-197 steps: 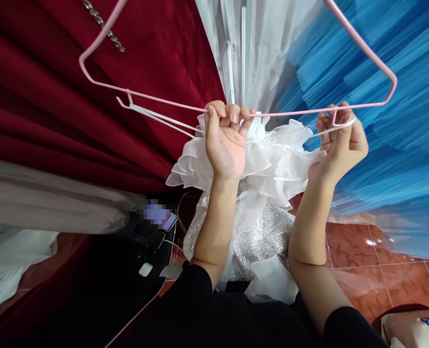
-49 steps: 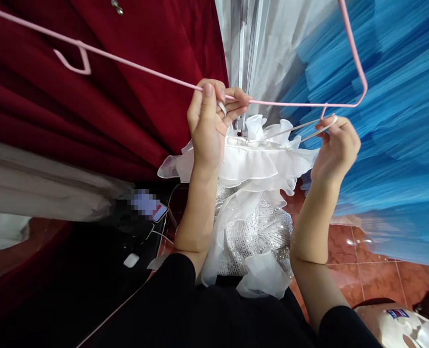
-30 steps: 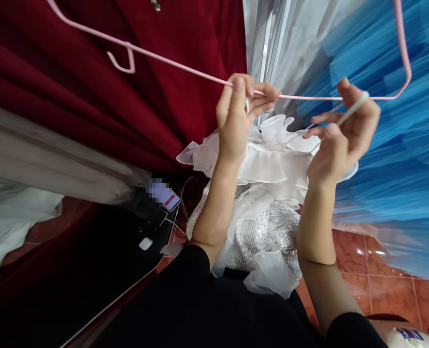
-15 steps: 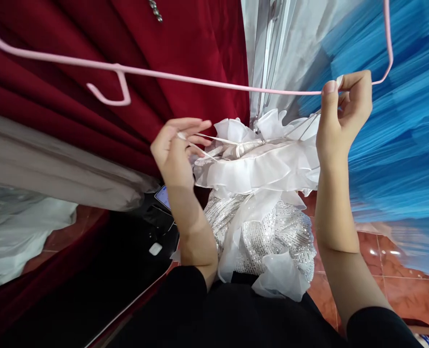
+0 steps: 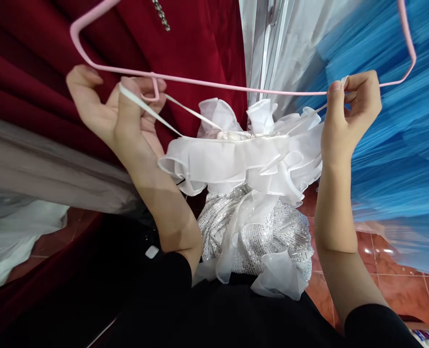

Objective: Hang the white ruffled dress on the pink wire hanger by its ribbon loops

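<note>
A pink hanger [image 5: 236,88] spans the upper part of the view, its long bar nearly level and a small hook under its left part. My right hand [image 5: 355,106] pinches the bar near its right end, with a thin white strap at the fingertips. At the bar's left part, my left hand [image 5: 122,104] has the other white strap [image 5: 147,107] looped over its thumb, fingers partly curled around the small hook. Both straps run down to a white dress [image 5: 232,159] with organza ruffles at the neckline and a silver sequined body [image 5: 258,237], which rests against my front.
Dark red fabric [image 5: 200,43] hangs behind on the left, and blue tulle [image 5: 399,145] hangs close on the right. Pale garments [image 5: 48,164] hang at far left. A small white case [image 5: 151,252] lies on a dark surface. Red tiles [image 5: 395,290] cover the floor.
My left hand has moved left and up to the hanger bar, drawing its strap out long. The hanger has shifted right, and the ruffled neckline has spread leftward. My right hand keeps its pinch.
</note>
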Demonstrator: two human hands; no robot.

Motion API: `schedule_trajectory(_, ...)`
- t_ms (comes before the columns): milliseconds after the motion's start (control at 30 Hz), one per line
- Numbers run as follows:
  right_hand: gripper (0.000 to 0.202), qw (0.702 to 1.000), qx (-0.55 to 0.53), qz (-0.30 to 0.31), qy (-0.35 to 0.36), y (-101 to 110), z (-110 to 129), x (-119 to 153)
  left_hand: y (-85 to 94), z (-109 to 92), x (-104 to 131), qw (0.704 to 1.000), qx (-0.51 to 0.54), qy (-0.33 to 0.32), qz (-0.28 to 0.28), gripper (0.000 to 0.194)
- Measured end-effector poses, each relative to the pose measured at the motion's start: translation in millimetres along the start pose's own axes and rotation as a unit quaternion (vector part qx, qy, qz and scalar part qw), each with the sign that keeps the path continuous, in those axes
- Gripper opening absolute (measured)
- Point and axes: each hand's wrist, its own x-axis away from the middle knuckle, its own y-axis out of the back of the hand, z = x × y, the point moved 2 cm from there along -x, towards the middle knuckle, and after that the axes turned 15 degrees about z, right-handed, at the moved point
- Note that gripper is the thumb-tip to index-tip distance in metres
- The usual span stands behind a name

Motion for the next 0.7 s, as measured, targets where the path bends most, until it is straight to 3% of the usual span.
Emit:
schedule_trajectory(67, 0.026, 1.0, -0.001, -0.004, -0.002, 0, -1, 1, 0.1, 4, -4, 0.999, -0.008, 0.027, 0.021, 0.039)
schedule_trajectory(200, 0.024, 1.0, -0.016, -0.001, -0.007, -4, 0, 4, 5.1, 22, 3, 0.997, -0.014, 0.071, -0.006, 0.033)
schedule_trajectory(333, 0.025, 1.0, -0.009, 0.01, -0.02, -12, 0, 6, 1.1, 35, 26, 0.986, -0.061, -0.02, -0.155, 0.02)
schedule_trajectory(400, 0.028, 1.0, 0.0, 0.015, -0.027, -14, -1, 7, -11.9, 36, 36, 0.978, -0.06, -0.06, -0.189, 0.011)
schedule_trajectory(467, 0.031, 1.0, 0.0, 0.016, -0.026, -16, -1, 7, -30.7, 37, 37, 0.991, -0.031, -0.026, -0.125, 0.004)
schedule_trajectory(533, 0.032, 1.0, -0.01, 0.013, -0.019, -15, 0, 9, -51.8, 42, 32, 0.996, 0.022, 0.083, 0.008, 0.009)
schedule_trajectory(600, 0.031, 1.0, -0.021, 0.01, -0.011, -15, 0, 10, -71.9, 47, 26, 0.968, 0.101, 0.188, 0.131, 0.019)
schedule_trajectory(633, 0.03, 1.0, -0.026, 0.01, -0.009, -14, 0, 11, -80.7, 49, 22, 0.953, 0.144, 0.21, 0.162, 0.025)
schedule_trajectory(700, 0.028, 0.999, -0.032, 0.006, -0.009, -14, -2, 12, -96.1, 51, 15, 0.943, 0.218, 0.186, 0.171, 0.031)
